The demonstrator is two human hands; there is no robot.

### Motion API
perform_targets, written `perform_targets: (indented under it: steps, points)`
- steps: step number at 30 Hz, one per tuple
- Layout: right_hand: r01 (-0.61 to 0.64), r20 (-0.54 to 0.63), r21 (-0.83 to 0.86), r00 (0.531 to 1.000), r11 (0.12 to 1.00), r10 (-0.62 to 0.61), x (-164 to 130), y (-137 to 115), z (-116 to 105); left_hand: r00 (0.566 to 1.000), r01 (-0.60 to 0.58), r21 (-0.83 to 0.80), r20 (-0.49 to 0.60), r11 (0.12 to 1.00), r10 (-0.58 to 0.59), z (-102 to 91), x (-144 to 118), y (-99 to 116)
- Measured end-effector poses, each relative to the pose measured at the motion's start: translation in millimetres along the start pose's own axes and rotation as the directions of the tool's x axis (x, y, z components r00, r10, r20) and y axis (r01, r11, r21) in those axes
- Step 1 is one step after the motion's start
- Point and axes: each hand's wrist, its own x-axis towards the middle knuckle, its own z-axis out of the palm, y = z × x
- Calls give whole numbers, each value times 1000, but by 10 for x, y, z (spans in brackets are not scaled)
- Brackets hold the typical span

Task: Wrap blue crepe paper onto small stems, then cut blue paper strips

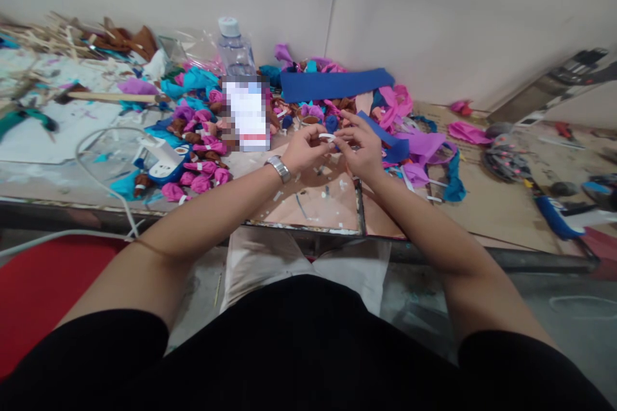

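Both hands meet over the worktable [308,205], just in front of the clear plastic bottle [236,51] that stands against the wall. The left hand [303,151], a metal watch [278,168] on its wrist, is curled narrow, thumb and fingers pinching one end of a small white strip [328,137]. The right hand [360,149] is likewise closed in, fingertips on the strip's other end and on a bit of blue material [337,145]; what exactly that is, I cannot tell. The strip hangs between the two hands, clear of the table.

To the bottle's left and front lies a heap of pink and brown wrapped bundles [202,154] beside a white power strip [161,160]. To the bottle's right, a long blue felt sheet [332,83], then loose purple and pink scraps [424,141].
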Motion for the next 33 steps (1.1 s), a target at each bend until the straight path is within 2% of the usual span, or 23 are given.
perform_targets:
  steps: [6, 10, 13, 20, 26, 33]
  points:
    - [91, 57, 20, 994, 996, -92, 5, 124, 13, 1000, 20, -63, 22, 998, -18, 3, -17, 18]
    - [109, 92, 27, 990, 994, -111, 13, 141, 10, 993, 116, -202, 22, 972, -114, 11, -28, 47]
    - [115, 96, 29, 988, 993, -117, 8, 130, 13, 985, 169, -264, 4, 950, -174, 15, -23, 62]
    - [120, 63, 27, 991, 992, -122, 0, 119, 20, 978, 202, -335, 11, 920, -210, 31, -20, 102]
    - [140, -1, 20, 990, 990, -140, 2, 59, 7, 980, 194, -426, 50, 884, -191, 35, -31, 97]
    - [161, -38, 26, 986, 987, -160, 14, -21, -1, 992, 126, -368, 54, 921, -114, -8, -18, 27]
